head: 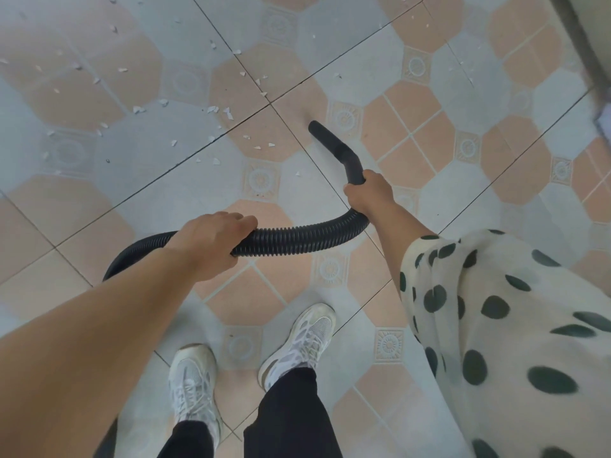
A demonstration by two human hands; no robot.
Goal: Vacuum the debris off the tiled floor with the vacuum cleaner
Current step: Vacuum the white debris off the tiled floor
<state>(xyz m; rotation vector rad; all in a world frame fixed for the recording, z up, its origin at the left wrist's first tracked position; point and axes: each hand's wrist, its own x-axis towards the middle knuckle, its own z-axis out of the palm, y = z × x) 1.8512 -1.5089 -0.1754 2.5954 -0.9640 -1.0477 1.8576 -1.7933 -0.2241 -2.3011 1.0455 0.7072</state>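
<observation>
Indoors, a person aims a black vacuum nozzle (334, 147) at white debris (218, 110) scattered across a tiled floor (429, 133).
The right hand (367, 193) grips the nozzle's bent tube, whose mouth sits low beyond the fingers; the left hand (211, 239) curls round the ribbed hose (297, 241) nearer the body. Most chips lie left of the mouth, beyond both sets of fingers. A hurried pass would likely flick light chips aside, and a taut hose could drag the mouth off line. No brand or writing is legible.
</observation>
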